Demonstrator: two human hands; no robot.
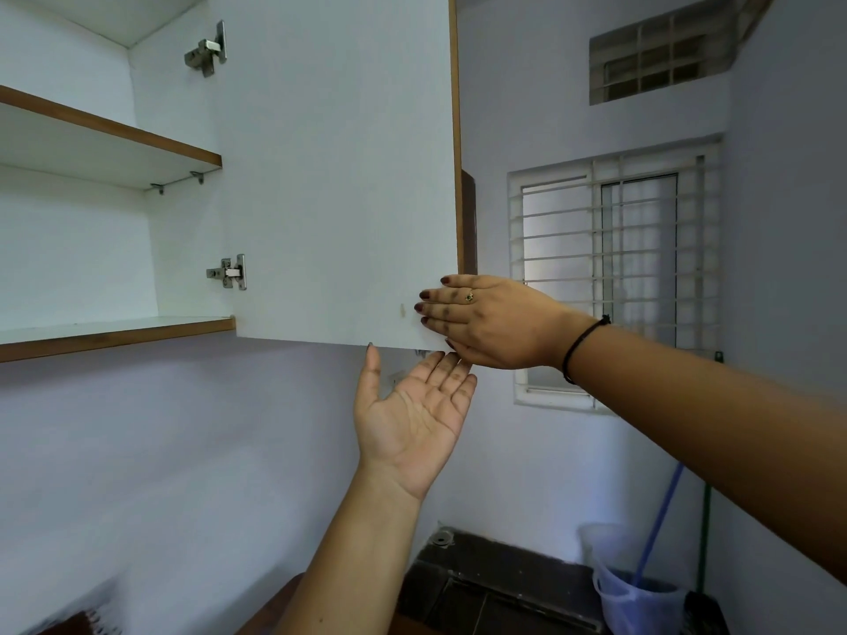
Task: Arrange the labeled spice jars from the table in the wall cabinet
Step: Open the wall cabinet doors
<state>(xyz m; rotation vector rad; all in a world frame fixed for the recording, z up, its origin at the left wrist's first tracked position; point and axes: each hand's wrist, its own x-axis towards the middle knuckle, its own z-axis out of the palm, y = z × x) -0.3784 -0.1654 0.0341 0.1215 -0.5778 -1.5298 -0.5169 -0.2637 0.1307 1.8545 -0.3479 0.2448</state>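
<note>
- The wall cabinet stands open at the upper left. Its white door is swung out to the right on two metal hinges.
- Two shelves show inside: an upper shelf with a brown front edge and the bottom shelf. What shows of both is bare white.
- The right hand reaches in from the right to the door's lower free corner. Its fingers lie straight and flat on the door's inner face, the back of the hand faces the camera, and the thumb sits at the door's bottom edge.
- It wears a ring and a dark wrist band.
- The left hand is just below the door's bottom edge, palm up, fingers straight and spread, holding nothing. Its thumb tip comes up to that edge, and its fingertips are right beside the right hand's thumb.
- Both hands are at the door's free corner, well apart from the shelves.
- Where the spice jars are cannot be told from this view.
- To the right, a barred window is set in the wall. Below it, a pale bucket holds a blue handle.
</note>
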